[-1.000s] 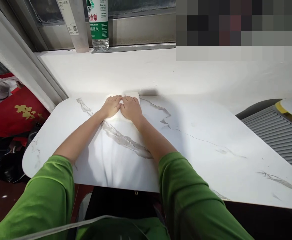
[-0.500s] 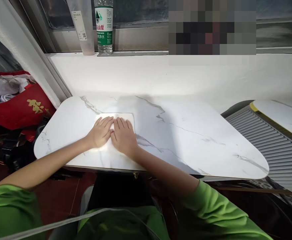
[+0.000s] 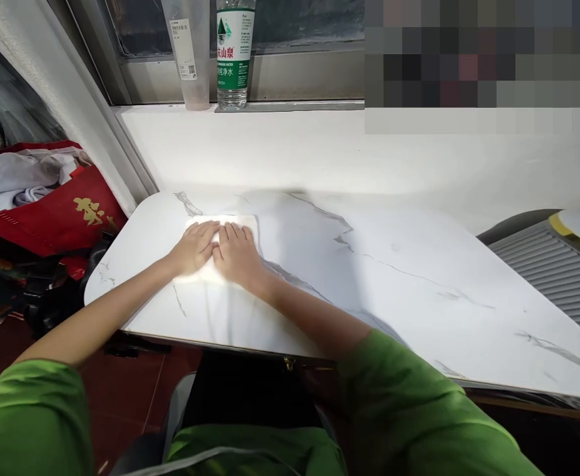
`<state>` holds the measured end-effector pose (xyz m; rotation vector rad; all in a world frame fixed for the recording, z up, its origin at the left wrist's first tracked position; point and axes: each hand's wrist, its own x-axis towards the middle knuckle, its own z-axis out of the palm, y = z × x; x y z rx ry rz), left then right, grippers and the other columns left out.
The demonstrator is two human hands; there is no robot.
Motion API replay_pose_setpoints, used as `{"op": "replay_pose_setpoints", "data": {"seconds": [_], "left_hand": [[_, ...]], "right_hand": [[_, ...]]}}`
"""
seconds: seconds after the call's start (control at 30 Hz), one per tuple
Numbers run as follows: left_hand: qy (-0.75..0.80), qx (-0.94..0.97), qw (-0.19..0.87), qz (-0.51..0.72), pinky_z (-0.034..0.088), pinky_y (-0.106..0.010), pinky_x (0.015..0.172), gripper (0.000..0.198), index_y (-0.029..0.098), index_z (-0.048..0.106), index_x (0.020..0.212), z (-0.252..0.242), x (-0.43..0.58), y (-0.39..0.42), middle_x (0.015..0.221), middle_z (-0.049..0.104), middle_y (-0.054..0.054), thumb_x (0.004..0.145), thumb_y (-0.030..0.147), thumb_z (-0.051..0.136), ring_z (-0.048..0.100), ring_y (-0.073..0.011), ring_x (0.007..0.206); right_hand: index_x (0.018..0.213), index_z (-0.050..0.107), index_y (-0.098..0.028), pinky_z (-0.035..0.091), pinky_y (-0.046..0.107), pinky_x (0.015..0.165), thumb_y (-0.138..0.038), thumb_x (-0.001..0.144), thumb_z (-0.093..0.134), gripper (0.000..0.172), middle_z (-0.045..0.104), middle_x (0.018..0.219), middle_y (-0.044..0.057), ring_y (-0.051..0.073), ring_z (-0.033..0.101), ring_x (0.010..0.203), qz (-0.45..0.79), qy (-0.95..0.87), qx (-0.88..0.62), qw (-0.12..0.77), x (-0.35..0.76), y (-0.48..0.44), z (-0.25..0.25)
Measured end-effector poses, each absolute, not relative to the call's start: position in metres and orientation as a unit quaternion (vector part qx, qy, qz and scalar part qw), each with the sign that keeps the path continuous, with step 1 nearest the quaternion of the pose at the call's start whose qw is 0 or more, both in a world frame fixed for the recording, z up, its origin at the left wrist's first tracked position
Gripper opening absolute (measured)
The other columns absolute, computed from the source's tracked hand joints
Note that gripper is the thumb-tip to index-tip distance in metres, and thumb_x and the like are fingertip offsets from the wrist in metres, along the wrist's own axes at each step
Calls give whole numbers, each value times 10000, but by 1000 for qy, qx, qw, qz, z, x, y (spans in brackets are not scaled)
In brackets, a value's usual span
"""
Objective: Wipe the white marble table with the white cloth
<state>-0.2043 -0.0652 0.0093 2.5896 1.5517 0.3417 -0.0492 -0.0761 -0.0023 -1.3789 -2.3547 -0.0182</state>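
A white folded cloth (image 3: 247, 223) lies flat on the white marble-patterned table (image 3: 393, 277), toward its left part. My left hand (image 3: 194, 247) and my right hand (image 3: 237, 254) press down on it side by side, palms flat, fingers stretched out and pointing away from me. The thumbs touch each other. Most of the cloth is hidden under the hands; only its far edge and right corner show. Both arms wear green sleeves.
A water bottle (image 3: 233, 59) with a green label and a frosted tall cup (image 3: 189, 56) stand on the white window sill (image 3: 319, 142). Red bags with clothes (image 3: 41, 198) lie at the left. A grey ribbed unit (image 3: 557, 271) sits at the right.
Both hands have slid the cloth from the table's far edge toward me and to the left. The view has shifted with them.
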Motion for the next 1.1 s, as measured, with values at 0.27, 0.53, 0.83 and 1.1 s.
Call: {"op": "replay_pose_setpoints", "data": {"seconds": [0.27, 0.53, 0.83, 1.1], "left_hand": [[511, 849, 50, 121, 299, -421, 1182, 492, 167, 486, 1390, 12, -211, 47, 1493, 509, -102, 930, 268, 342, 446, -243, 1381], [511, 852, 39, 109, 266, -430, 1198, 527, 139, 439, 1439, 10, -212, 46, 1542, 446, -120, 959, 305, 296, 396, -242, 1423], [501, 859, 52, 87, 186, -459, 1235, 562, 135, 383, 1482, 14, -231, -50, 1585, 383, -111, 976, 330, 236, 307, -229, 1483], [520, 847, 47, 104, 205, -505, 1232, 580, 142, 363, 1486, 19, -275, -148, 1580, 385, -123, 1005, 425, 206, 318, -261, 1477]], "right_hand": [[1285, 573, -5, 278, 450, 1100, -180, 947, 337, 448, 618, 1288, 236, 318, 499, 1245, 16, -811, -538, 229, -70, 28, -5], [1316, 552, 16, 252, 460, 1132, -170, 941, 340, 469, 578, 1376, 238, 318, 462, 1315, 12, -806, -534, 255, -69, 28, -10], [1407, 464, 70, 236, 512, 1171, -205, 948, 354, 546, 479, 1482, 259, 351, 406, 1396, 27, -821, -524, 226, -79, -66, -1], [1444, 425, 64, 202, 516, 1202, -267, 965, 364, 586, 429, 1519, 263, 361, 359, 1434, 50, -860, -468, 198, -111, -150, 11]]}}
